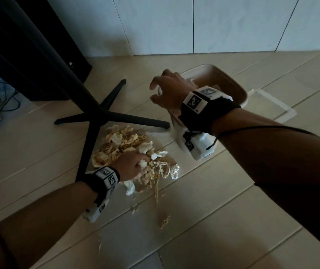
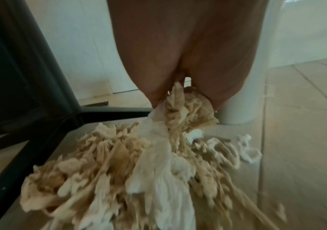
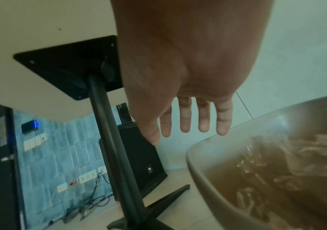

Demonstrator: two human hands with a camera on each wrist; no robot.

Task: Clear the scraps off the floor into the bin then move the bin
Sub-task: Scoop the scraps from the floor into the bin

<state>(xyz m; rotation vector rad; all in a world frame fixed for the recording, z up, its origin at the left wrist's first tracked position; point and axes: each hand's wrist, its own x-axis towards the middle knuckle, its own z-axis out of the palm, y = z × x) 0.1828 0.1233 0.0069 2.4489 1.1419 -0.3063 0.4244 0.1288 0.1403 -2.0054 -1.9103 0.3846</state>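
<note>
The left hand (image 1: 131, 162) pinches a wad out of the scraps (image 1: 134, 152), and around that grip the room is tight on one side. Just beside it, on the thumb side, the black table base (image 1: 104, 113) spreads its legs; one leg runs along the floor just past the pile, another lies alongside the wrist. The upright post rises close beyond. On the far side of the grip, toward the bin (image 1: 230, 80), bare floor tiles (image 1: 232, 171) lie open. Above the grip nothing crosses the way up to the bin's rim. The right hand (image 1: 166, 90) hangs with fingers spread over the near rim, partly filling that opening.
</note>
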